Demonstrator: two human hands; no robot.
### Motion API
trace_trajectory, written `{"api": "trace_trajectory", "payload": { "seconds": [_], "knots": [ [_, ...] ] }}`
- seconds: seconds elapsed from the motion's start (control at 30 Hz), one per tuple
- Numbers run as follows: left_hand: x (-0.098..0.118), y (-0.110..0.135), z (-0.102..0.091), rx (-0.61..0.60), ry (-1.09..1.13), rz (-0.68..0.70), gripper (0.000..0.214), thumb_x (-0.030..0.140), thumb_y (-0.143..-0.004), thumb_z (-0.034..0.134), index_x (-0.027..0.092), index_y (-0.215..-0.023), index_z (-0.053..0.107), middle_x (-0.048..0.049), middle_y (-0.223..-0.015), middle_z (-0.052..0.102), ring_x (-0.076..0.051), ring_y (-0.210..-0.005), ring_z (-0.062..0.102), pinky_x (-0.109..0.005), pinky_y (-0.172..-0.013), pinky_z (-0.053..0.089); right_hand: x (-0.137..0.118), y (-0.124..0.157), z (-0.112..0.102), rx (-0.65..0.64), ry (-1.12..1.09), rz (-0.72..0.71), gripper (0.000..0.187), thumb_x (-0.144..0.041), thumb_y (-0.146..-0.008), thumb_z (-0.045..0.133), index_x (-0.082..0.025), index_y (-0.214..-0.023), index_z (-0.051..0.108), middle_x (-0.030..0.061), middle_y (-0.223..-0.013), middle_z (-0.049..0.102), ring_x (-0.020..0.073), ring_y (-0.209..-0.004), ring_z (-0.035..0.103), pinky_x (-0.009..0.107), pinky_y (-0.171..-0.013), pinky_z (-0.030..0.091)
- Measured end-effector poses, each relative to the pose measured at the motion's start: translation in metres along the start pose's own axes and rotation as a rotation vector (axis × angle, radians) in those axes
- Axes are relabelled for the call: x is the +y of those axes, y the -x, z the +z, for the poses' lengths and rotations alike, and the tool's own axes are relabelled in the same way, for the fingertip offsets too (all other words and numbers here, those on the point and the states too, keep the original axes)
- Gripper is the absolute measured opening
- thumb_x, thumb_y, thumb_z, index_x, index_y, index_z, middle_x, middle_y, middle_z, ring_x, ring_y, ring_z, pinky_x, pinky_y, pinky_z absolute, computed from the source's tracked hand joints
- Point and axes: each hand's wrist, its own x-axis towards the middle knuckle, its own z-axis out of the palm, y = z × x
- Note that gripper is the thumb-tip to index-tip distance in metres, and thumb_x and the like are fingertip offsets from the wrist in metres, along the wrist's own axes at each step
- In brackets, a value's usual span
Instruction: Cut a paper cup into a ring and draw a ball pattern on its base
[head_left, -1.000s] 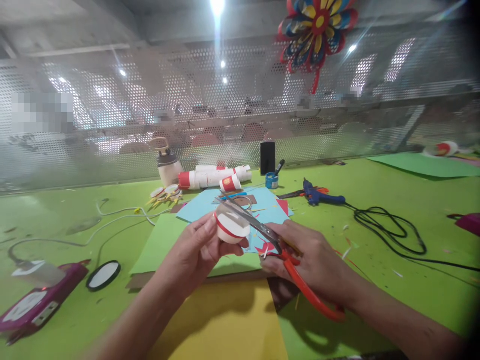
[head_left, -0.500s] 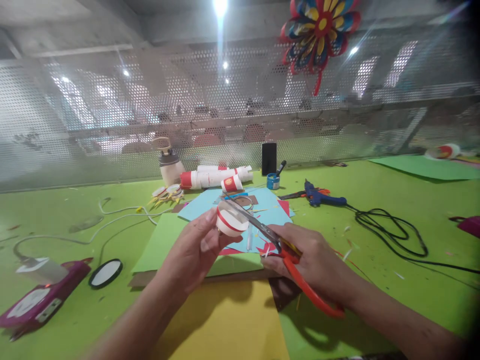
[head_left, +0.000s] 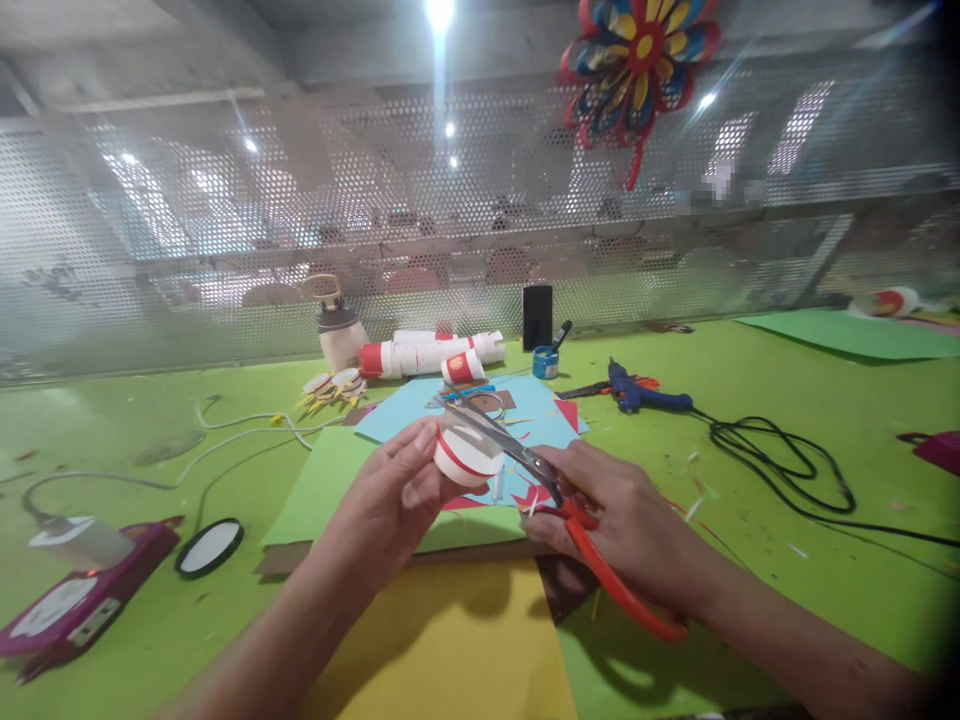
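Observation:
My left hand (head_left: 386, 500) grips a white paper cup (head_left: 466, 455) with a red band, tilted with its mouth turned away from me. My right hand (head_left: 626, 525) is closed round the handles of red-handled scissors (head_left: 577, 525). Their metal blades reach up and left across the cup's rim. Both hands hover above sheets of coloured paper on the green table: a green sheet (head_left: 319, 485), a light blue sheet (head_left: 536, 410) and a yellow sheet (head_left: 450, 650).
A stack of red-and-white cups (head_left: 427, 355) lies at the back beside a spray bottle (head_left: 337, 330) and a small blue paint pot (head_left: 545, 360). A blue glue gun (head_left: 637, 392) trails a black cable (head_left: 780, 460) on the right. A purple device (head_left: 75, 600) and round mirror (head_left: 208, 547) sit left.
The cup and the scissor blades have shifted slightly in my hands; the cup has turned a little. Everything on the table stays where it was.

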Motion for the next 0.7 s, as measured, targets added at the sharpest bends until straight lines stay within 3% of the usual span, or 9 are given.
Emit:
{"api": "trace_trajectory", "payload": {
  "seconds": [0.23, 0.47, 0.7],
  "knots": [
    [0.0034, 0.0005, 0.0, 0.033, 0.033, -0.015, 0.025, 0.032, -0.085, 0.066, 0.014, -0.1, 0.073, -0.0061, -0.095, 0.072, -0.015, -0.079, 0.067, -0.023, -0.07, 0.056, -0.0004, 0.0018, -0.0012, -0.033, -0.003, 0.007, 0.038, -0.049, -0.086, 0.06, -0.017, -0.107, 0.062, 0.0038, -0.081, 0.058, 0.0196, -0.074, 0.053, 0.034, -0.071, 0.044],
    [-0.0012, 0.0014, 0.0003, -0.018, -0.015, -0.056, 0.023, 0.033, -0.083, 0.068, 0.011, -0.09, 0.072, -0.0057, -0.08, 0.068, -0.013, -0.067, 0.061, -0.023, -0.061, 0.055, 0.0038, -0.0001, 0.002, -0.017, -0.006, -0.004, 0.057, -0.051, -0.084, 0.063, -0.015, -0.127, 0.054, 0.0095, -0.098, 0.058, 0.0235, -0.087, 0.056, 0.04, -0.08, 0.046],
    [-0.0016, 0.0017, -0.0032, -0.02, 0.014, -0.052, 0.02, 0.031, -0.082, 0.069, 0.011, -0.087, 0.071, -0.0041, -0.076, 0.065, -0.012, -0.064, 0.06, -0.022, -0.058, 0.054, 0.0025, 0.0002, -0.0007, -0.036, -0.008, -0.014, 0.051, -0.049, -0.084, 0.063, -0.016, -0.122, 0.058, 0.007, -0.091, 0.057, 0.021, -0.079, 0.055, 0.037, -0.075, 0.046]
  ]
}}
